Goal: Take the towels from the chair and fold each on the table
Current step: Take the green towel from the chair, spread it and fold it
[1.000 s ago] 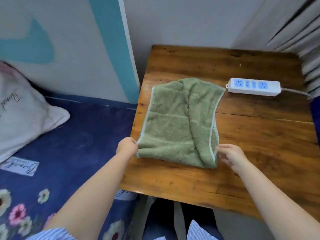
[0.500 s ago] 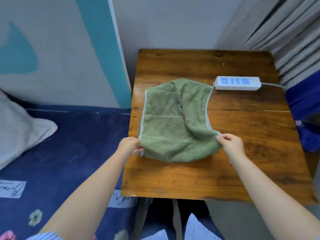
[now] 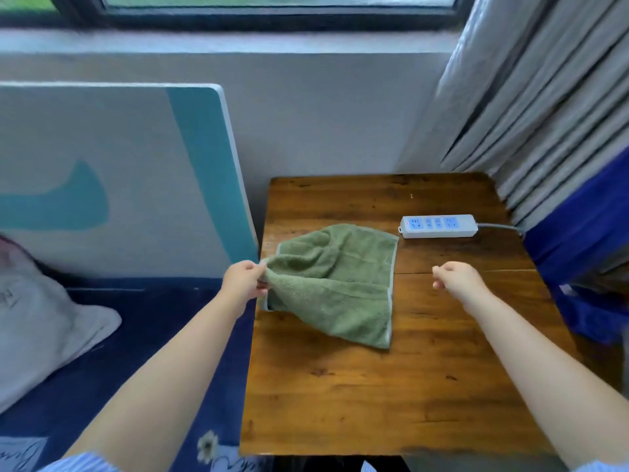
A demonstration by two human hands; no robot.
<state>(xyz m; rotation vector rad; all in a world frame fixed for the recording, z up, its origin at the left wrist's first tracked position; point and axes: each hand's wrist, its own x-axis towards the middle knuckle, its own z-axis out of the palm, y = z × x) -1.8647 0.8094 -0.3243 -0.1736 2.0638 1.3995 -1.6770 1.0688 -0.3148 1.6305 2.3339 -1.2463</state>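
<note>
left hand [image 3: 242, 280] pinches towel [image 3: 335, 284] corner at table [image 3: 374, 396] edge; right hand [image 3: 456, 278] seemingly empty.

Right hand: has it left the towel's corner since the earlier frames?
Yes. The right hand now hovers empty, right of the towel, nearer the power strip.

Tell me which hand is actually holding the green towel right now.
The left hand: it pinches the green towel at its left edge. The right hand hovers over the table, clear of the cloth, holding nothing.
</note>
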